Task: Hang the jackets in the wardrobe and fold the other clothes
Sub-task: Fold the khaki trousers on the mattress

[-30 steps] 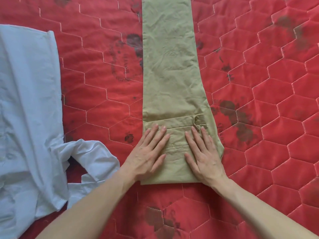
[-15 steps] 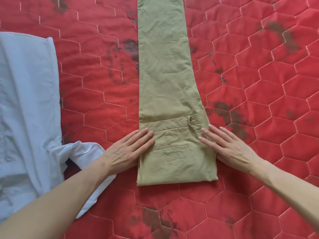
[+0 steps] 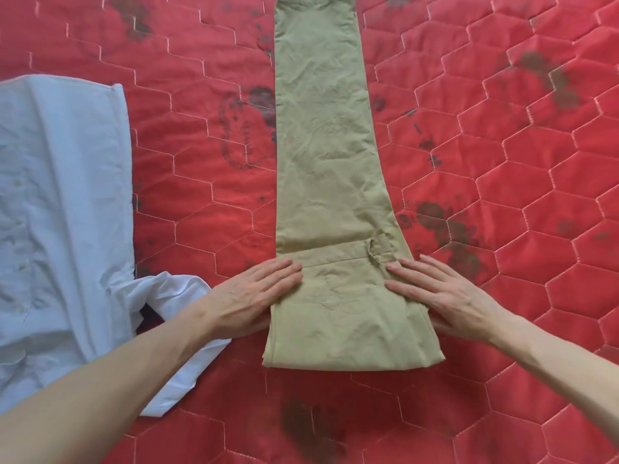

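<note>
Both hands slid outward, from the folded end's middle to its side edges.
Left hand and right hand lie flat, fingers straight, pinching nothing; press the khaki trousers crease outward evenly before the next fold.

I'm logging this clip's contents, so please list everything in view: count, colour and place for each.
Olive-green cotton trousers: one, olive green, laid lengthwise down the middle, near end folded over.
Pale blue button-up shirt: one, pale blue, crumpled at the left edge, sleeve trailing under the left forearm.
Red quilted bedcover: one, red with hexagon stitching and dark blotches, under everything.
Left hand: one, flat on the trousers' left edge.
Right hand: one, flat on the trousers' right edge.
</note>
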Demonstrator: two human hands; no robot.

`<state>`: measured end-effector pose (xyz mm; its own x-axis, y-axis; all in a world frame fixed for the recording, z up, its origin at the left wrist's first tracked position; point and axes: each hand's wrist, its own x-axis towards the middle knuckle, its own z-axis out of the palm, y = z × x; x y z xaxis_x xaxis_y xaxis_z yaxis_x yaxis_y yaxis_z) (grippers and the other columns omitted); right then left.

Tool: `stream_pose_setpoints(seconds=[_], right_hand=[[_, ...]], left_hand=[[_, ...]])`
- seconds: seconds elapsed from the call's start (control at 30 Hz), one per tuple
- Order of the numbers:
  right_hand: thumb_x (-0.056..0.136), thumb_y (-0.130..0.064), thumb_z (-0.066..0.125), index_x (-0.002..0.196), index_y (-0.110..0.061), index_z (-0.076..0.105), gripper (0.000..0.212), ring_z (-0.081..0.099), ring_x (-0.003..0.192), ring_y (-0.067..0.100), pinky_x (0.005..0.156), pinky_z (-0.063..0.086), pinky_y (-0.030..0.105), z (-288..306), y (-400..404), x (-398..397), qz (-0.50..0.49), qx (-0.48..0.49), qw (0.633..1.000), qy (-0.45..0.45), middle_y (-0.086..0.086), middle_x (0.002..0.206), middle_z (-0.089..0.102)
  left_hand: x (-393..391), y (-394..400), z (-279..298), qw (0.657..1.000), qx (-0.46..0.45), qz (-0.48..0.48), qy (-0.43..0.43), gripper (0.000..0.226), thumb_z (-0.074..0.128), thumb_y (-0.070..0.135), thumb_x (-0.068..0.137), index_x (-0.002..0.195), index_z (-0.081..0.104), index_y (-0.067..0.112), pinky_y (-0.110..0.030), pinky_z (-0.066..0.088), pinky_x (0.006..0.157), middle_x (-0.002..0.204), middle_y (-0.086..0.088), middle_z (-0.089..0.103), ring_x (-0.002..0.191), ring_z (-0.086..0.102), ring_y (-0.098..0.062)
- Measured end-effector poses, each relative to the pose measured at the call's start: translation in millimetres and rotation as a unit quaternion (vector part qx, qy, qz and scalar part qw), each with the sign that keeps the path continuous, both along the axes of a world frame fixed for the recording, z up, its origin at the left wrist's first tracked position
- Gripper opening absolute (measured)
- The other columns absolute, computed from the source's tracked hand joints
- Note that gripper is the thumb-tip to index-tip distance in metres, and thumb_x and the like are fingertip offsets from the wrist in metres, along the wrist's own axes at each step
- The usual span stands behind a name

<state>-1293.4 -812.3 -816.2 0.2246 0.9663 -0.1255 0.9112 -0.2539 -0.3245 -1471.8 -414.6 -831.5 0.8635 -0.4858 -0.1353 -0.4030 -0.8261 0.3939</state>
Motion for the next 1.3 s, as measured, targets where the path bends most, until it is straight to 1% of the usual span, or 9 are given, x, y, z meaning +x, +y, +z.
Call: stream_pose_setpoints(seconds=[0.13,0.3,0.43,0.53,0.6,0.77,0.93,1.1,1.3], right_hand=[[0.107,-0.031,0.045,0.151,-0.013,0.052,0.048,0.039,0.151,0.017,0.123,0.03,0.047,22,-16,-25,-0.05,0.055,0.995,0.068,-0.002,0.164,0.041],[0.097,-0.022,0.058,0.138,-0.012,0.062,0.042,0.055,0.135,0.007,0.118,0.037,0.031,42,-26,-60,-0.212,0.105,0.955,0.181,-0.015,0.145,0.059],[0.095,-0.025,0.052,0.116,-0.013,0.062,0.026,0.062,0.101,-0.01,0.085,0.047,0.014,45,-8,-86,-0.383,0.125,0.893,0.202,-0.019,0.115,0.066],[0.1,-0.041,0.047,0.108,-0.017,0.053,0.027,0.06,0.064,0.017,0.063,0.047,0.04,47,24,-97,-0.488,0.156,0.829,0.226,0.003,0.074,0.065],[0.098,-0.05,0.046,0.102,-0.017,0.05,0.034,0.05,0.063,0.034,0.064,0.043,0.05,51,44,-99,-0.525,0.191,0.797,0.23,0.018,0.071,0.055],[0.107,-0.05,0.045,0.086,-0.02,0.047,0.037,0.034,0.062,0.011,0.061,0.035,0.045,53,86,-76,-0.598,0.217,0.737,0.227,-0.001,0.066,0.036],[0.111,-0.039,0.044,0.086,-0.029,0.045,0.026,0.038,0.053,0.008,0.055,0.034,0.03,31,105,-52,-0.621,0.21,0.731,0.188,-0.014,0.056,0.043],[0.11,-0.04,0.046,0.081,-0.019,0.042,0.036,0.037,0.054,0.012,0.064,0.035,0.044,4,113,-25,-0.625,0.167,0.744,0.168,-0.004,0.061,0.039],[0.108,-0.047,0.043,0.109,-0.017,0.058,0.033,0.063,0.094,0.036,0.075,0.038,0.04,-16,119,-13,-0.663,0.062,0.738,0.111,0.011,0.099,0.069]], left_hand=[[-26,-18,30,0.987,-0.134,0.078,0.048,0.069,0.03,0.053,0.108,0.153,0.043,0.003,-0.021,0.027,0.122,0.155,-0.009,0.05,0.145,0.044,-0.018],[-56,-43,45,0.931,-0.194,0.259,0.172,0.048,0.051,0.06,0.094,0.139,0.033,0.063,-0.018,0.047,0.088,0.115,0.033,0.063,0.1,0.06,0.014],[-64,-61,37,0.898,-0.225,0.366,0.098,0.029,0.036,0.043,0.1,0.12,0.052,0.027,-0.043,0.048,0.063,0.082,0.006,0.063,0.063,0.057,-0.015],[-56,-77,36,0.821,-0.283,0.483,0.11,0.066,0.02,0.065,0.097,0.132,0.051,0.018,-0.033,0.033,0.048,0.053,0.003,0.046,0.046,0.04,-0.014],[-50,-84,37,0.783,-0.328,0.52,0.099,0.074,0.015,0.064,0.095,0.142,0.048,0.018,-0.025,0.035,0.053,0.063,0.011,0.053,0.053,0.043,-0.008],[-33,-86,33,0.695,-0.424,0.57,0.108,0.077,0.019,0.072,0.095,0.139,0.056,0.021,-0.009,0.038,0.097,0.127,0.014,0.065,0.116,0.054,0.015],[-16,-83,27,0.719,-0.341,0.591,0.131,0.045,0.045,0.065,0.098,0.118,0.053,0.026,-0.035,0.047,0.086,0.104,0.016,0.069,0.097,0.065,-0.01],[5,-73,10,0.755,-0.259,0.589,0.128,0.023,0.041,0.04,0.11,0.101,0.041,0.019,-0.045,0.041,0.074,0.081,0.0,0.062,0.086,0.061,-0.038],[15,-82,4,0.736,-0.205,0.634,0.122,0.021,0.042,0.041,0.109,0.105,0.045,0.021,-0.045,0.039,0.072,0.089,-0.008,0.066,0.092,0.063,-0.042]])
